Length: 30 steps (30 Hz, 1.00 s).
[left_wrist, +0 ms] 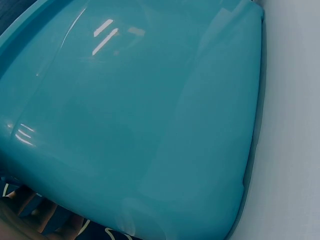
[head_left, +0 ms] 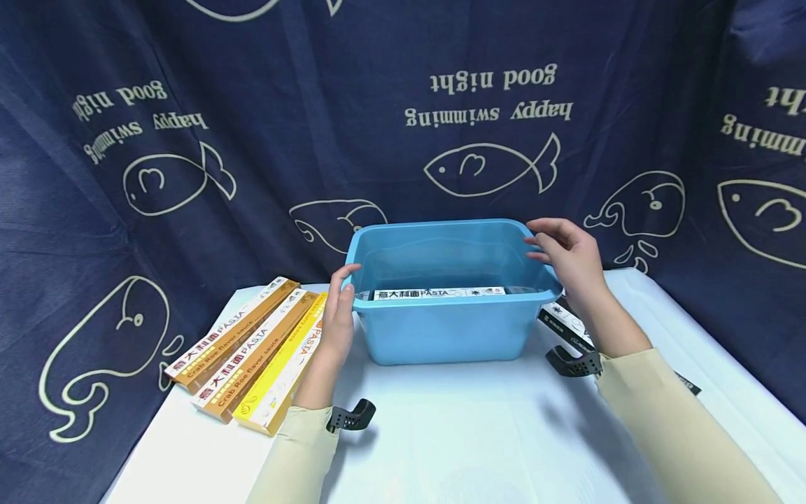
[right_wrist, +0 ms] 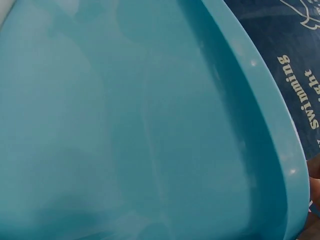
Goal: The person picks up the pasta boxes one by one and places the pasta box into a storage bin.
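A light blue plastic basin stands upright on the table, its near wall towards me. Inside, a white and black pasta box shows just above the near rim. At the basin's left end is my left hand, with a fingertip reaching over the rim and the thumb at the outer side. My right hand is at the right end, its loosely spread fingers right at the rim. Both wrist views are mostly filled by the basin's smooth walls, with only parts of the left fingers and right fingers showing.
Left of the basin lie two brown and white pasta boxes and a yellow and white one. A black and white box is partly hidden behind my right arm. Behind the white table hangs a navy fish-print curtain.
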Available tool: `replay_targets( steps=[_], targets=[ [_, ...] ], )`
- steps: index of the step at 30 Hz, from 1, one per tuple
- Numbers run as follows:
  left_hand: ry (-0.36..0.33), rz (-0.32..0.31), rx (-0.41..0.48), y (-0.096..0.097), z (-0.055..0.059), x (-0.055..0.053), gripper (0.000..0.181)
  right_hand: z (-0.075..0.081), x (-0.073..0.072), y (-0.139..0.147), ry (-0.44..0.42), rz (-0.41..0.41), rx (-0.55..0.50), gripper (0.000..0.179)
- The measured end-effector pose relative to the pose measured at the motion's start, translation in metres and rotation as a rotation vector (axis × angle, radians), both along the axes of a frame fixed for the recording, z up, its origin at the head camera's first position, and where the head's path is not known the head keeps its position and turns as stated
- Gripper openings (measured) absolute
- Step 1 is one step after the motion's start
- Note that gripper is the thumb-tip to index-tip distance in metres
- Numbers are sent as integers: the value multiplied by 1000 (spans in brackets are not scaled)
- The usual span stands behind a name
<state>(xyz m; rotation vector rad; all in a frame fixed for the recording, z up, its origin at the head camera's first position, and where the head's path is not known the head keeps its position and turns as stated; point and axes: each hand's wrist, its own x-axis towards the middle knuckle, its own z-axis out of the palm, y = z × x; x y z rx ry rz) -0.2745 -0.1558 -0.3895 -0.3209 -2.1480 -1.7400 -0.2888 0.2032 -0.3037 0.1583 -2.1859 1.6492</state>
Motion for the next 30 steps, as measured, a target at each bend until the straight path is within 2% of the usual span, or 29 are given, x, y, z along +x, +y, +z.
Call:
replay_targets(
  steps=[9,17,23,27,30],
  targets=[
    [6,9,-8,1,0,0,48,-7,5,8,70,-70,-107,26],
    [19,5,-2,1,-1,0,48,-18,13,20,62,-142,-94,26],
    [17,0,0,0,-2,0,48,-29,20,27,39,-185,-31,29],
    [23,-2,1,0,-1,-1,48,-36,22,31,25,-196,-6,32],
    [28,-4,9,0,-1,-2,48,-42,24,33,23,-175,5,33]
  ],
)
